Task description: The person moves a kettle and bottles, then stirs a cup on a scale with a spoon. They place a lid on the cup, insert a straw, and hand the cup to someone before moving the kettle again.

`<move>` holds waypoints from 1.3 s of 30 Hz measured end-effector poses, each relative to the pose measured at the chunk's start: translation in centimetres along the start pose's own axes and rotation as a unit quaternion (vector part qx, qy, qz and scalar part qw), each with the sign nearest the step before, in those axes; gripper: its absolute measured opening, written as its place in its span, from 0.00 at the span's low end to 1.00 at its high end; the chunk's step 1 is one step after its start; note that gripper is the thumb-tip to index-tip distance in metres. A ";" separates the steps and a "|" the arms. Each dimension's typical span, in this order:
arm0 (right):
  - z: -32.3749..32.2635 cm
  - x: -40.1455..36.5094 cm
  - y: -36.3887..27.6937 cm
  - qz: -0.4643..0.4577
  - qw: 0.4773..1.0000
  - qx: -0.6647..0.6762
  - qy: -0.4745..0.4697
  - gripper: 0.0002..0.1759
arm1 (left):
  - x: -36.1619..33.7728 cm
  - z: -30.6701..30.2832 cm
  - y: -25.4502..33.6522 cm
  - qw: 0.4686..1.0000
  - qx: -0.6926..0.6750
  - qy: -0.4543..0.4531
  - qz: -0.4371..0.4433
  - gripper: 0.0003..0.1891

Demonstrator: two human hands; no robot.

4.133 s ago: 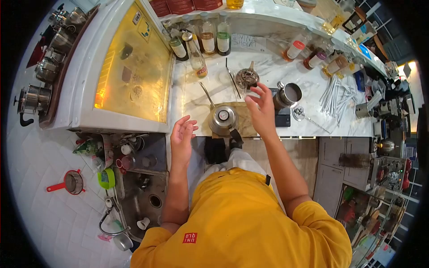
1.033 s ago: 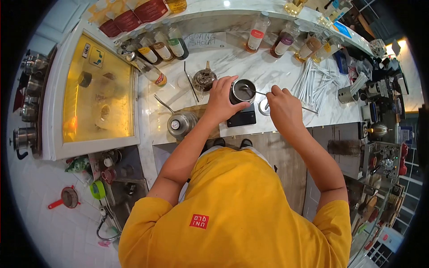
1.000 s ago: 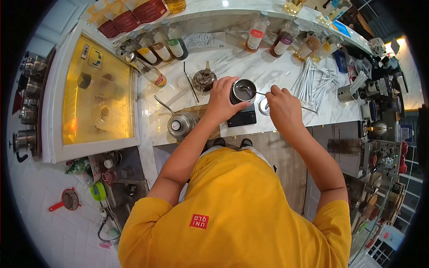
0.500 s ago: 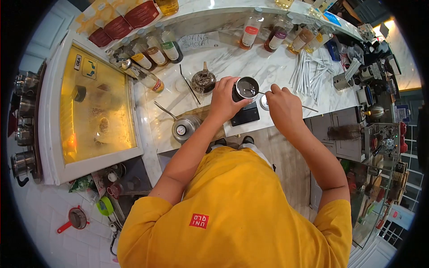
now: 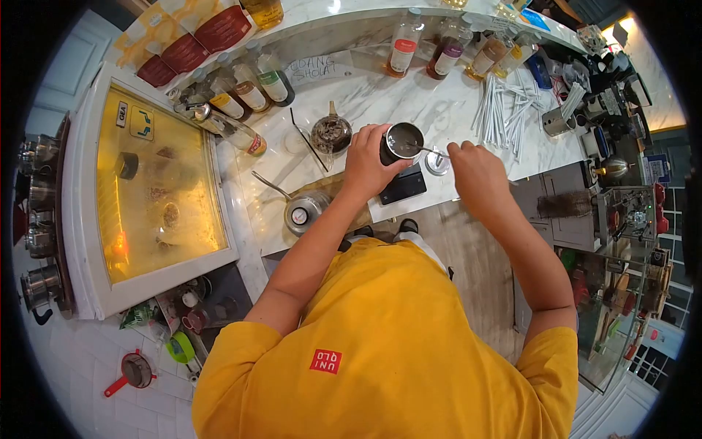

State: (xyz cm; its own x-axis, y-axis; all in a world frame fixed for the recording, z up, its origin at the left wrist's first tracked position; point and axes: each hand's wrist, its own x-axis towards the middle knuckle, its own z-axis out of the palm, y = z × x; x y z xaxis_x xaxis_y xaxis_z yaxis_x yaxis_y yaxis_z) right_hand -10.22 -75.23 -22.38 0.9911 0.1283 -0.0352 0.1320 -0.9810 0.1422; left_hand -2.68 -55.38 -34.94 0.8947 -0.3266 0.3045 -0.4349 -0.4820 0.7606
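My left hand [image 5: 369, 162] is wrapped round a dark cup [image 5: 395, 151] with a shiny rim and murky dark liquid inside, held tilted slightly over the counter. Between the fingers of my right hand [image 5: 477, 174] is a thin metal spoon [image 5: 431, 151], its lower end in the cup. Its bowl is hidden in the liquid. Beneath the cup lies a flat black scale [image 5: 403, 188]. A small round silvery lid-like piece [image 5: 437, 163] sits on the counter between my hands. Left of the cup stand a round glass pot [image 5: 331, 134] with dark contents and a gooseneck kettle [image 5: 305, 211].
A long black stick [image 5: 308, 139] lies by the glass pot. Labelled bottles [image 5: 404, 47] line the counter's back edge. White wrapped straws [image 5: 499, 113] spread at the right, beside a metal holder [image 5: 559, 121]. A white-framed cabinet with a yellow-lit pane [image 5: 157, 186] stands at left.
My right hand has shifted right and a little down, drawing the spoon's handle along while its end stays in the cup. The cup has barely moved.
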 end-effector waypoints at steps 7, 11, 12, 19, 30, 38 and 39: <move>-6.1 -2.1 3.0 0.040 0.991 0.112 -0.066 0.12 | -0.1 0.0 -0.2 1.000 0.003 0.003 0.009 0.39; -7.3 -1.6 4.8 0.078 0.908 0.402 -0.086 0.15 | 0.0 0.0 -0.3 1.000 -0.003 -0.007 0.014 0.39; -6.3 -1.6 5.1 0.074 0.881 0.465 -0.044 0.14 | 0.0 0.0 -0.2 1.000 -0.005 -0.009 0.012 0.39; 0.7 -1.9 2.2 0.105 0.712 0.680 0.140 0.12 | 0.0 0.1 -0.4 1.000 -0.006 -0.013 0.012 0.41; 2.5 -4.5 -1.4 0.094 0.772 0.568 0.271 0.09 | -0.2 0.4 -0.6 1.000 -0.019 -0.015 0.016 0.40; 1.4 -6.1 -1.7 -0.023 0.872 0.406 0.271 0.15 | -0.3 0.5 -0.8 0.999 -0.025 -0.021 0.012 0.41; 1.2 -6.4 -1.8 -0.033 0.876 0.400 0.269 0.15 | -0.3 0.5 -1.0 0.999 -0.026 -0.020 0.011 0.42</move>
State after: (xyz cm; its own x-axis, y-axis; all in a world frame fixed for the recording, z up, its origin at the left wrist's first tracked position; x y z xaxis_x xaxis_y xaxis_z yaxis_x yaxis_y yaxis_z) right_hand -16.78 -74.44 -23.60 0.8746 0.0271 0.4842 0.3484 -0.7297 -0.5884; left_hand -2.55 -55.25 -36.05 0.8795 -0.3702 0.2989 -0.4478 -0.4319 0.7829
